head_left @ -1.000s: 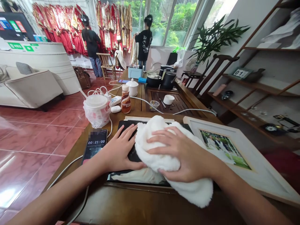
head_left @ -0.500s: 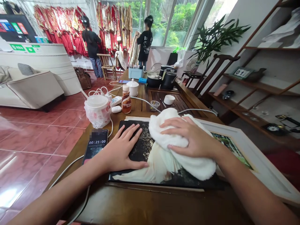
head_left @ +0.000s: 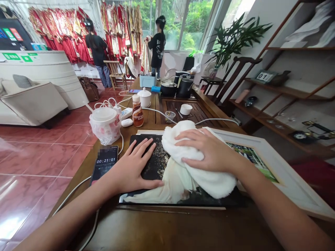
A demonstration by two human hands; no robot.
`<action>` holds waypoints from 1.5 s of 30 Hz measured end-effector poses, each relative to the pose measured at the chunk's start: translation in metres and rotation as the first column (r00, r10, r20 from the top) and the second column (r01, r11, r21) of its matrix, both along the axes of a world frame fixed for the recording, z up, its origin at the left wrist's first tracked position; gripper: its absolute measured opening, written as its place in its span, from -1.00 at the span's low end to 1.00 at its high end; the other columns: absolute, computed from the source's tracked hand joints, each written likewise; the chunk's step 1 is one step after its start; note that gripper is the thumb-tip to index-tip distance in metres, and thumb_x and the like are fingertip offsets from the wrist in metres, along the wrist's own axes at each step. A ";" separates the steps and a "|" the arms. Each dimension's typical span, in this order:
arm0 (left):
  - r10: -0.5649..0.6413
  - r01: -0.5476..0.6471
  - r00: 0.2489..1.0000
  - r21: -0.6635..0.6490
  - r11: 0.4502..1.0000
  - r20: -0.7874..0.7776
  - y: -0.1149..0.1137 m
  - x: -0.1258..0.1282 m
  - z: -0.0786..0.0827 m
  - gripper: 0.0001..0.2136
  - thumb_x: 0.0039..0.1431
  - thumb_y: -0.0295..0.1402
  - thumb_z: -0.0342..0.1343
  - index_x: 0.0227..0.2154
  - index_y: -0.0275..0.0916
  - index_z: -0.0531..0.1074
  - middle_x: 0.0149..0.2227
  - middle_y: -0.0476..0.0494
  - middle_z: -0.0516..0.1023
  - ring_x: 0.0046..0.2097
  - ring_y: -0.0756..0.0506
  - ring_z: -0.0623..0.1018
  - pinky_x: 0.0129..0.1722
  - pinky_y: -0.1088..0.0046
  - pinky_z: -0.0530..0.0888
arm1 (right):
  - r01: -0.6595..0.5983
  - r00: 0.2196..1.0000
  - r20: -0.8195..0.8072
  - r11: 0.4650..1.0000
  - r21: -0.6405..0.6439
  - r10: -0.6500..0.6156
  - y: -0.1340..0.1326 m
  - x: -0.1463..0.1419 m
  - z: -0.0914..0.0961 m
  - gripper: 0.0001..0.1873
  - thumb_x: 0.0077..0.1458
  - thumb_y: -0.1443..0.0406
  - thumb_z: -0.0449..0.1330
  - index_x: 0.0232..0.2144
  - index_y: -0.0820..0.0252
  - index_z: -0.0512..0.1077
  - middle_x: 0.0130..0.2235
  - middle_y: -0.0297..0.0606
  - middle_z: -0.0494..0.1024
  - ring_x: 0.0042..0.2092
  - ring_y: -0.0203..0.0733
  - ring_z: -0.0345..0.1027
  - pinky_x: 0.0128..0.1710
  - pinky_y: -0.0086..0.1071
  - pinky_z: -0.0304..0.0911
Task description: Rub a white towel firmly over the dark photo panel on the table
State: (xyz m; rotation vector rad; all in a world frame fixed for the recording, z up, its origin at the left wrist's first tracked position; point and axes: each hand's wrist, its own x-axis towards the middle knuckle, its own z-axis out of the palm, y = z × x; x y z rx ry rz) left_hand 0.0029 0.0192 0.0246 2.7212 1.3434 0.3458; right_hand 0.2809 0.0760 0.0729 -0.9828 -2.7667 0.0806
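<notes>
My left hand lies flat with fingers spread on a dark picture panel, which shows a pale draped dress and light speckles. A fluffy white towel rests on the panel's right part. My right hand is closed over the towel, its fingers bent into the folds. The towel and hand hide much of the panel's right side. Beside the panel on the right lies a white-framed picture, partly behind my right forearm.
Left of the panel sit a phone showing a timer, a plastic-wrapped tub and a brown bottle. A white cup stands on the tea tray. Two people stand near hanging garments at the back.
The whole view has shifted slightly, so things sit a little further left. Both hands and the towel keep nearly the same place on the panel. The phone's timer has advanced one second.
</notes>
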 end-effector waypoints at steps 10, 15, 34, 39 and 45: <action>-0.023 0.023 1.000 0.027 0.999 -0.006 0.001 -0.002 -0.003 -0.12 0.11 0.21 0.05 0.33 -0.30 0.05 0.38 -0.38 0.00 0.40 -0.33 -0.04 0.34 -0.05 -0.07 | -0.200 0.979 -0.004 0.967 -0.155 0.202 -0.049 -0.028 0.008 -0.57 0.05 0.12 0.20 0.01 -0.09 0.42 0.13 -0.32 0.45 0.20 0.01 0.22 0.23 0.09 -0.24; -0.019 0.019 1.000 0.022 1.000 0.020 0.000 -0.002 -0.003 -0.08 0.11 0.26 0.01 0.37 -0.25 -0.04 0.39 -0.33 -0.04 0.40 -0.33 -0.04 0.34 -0.04 -0.08 | -0.132 0.991 -0.018 0.982 -0.134 0.131 -0.028 -0.017 0.007 -0.54 0.09 0.03 0.19 0.04 -0.08 0.43 0.15 -0.22 0.43 0.18 0.10 0.24 0.19 0.14 -0.13; -0.025 0.025 0.999 0.015 1.000 0.036 -0.001 -0.003 -0.001 -0.11 0.10 0.27 0.00 0.33 -0.28 0.08 0.38 -0.37 0.01 0.39 -0.35 -0.02 0.34 -0.06 -0.07 | -0.184 0.983 -0.021 0.971 -0.150 0.183 -0.036 -0.027 0.005 -0.56 0.10 0.04 0.18 0.05 -0.13 0.40 0.17 -0.30 0.42 0.20 0.02 0.22 0.21 0.09 -0.20; -0.008 0.009 0.999 -0.008 1.000 0.035 -0.002 -0.003 0.001 -0.02 0.09 0.32 -0.06 0.37 -0.31 -0.08 0.39 -0.34 -0.04 0.40 -0.33 -0.05 0.35 -0.05 -0.10 | 0.066 0.998 -0.016 0.998 0.011 -0.066 0.001 -0.002 -0.003 -0.55 0.16 -0.01 0.12 0.05 -0.05 0.42 0.14 -0.20 0.44 0.16 0.09 0.25 0.09 0.12 0.01; -0.022 0.022 0.998 0.010 1.000 0.060 -0.002 -0.005 -0.001 -0.05 0.10 0.29 -0.02 0.38 -0.23 -0.11 0.39 -0.30 -0.02 0.39 -0.34 -0.03 0.34 -0.05 -0.07 | 0.036 0.999 -0.037 0.997 0.066 -0.033 -0.010 -0.011 -0.004 -0.59 0.15 0.04 0.14 0.01 0.00 0.45 0.09 -0.16 0.48 0.14 0.12 0.27 0.09 0.12 0.01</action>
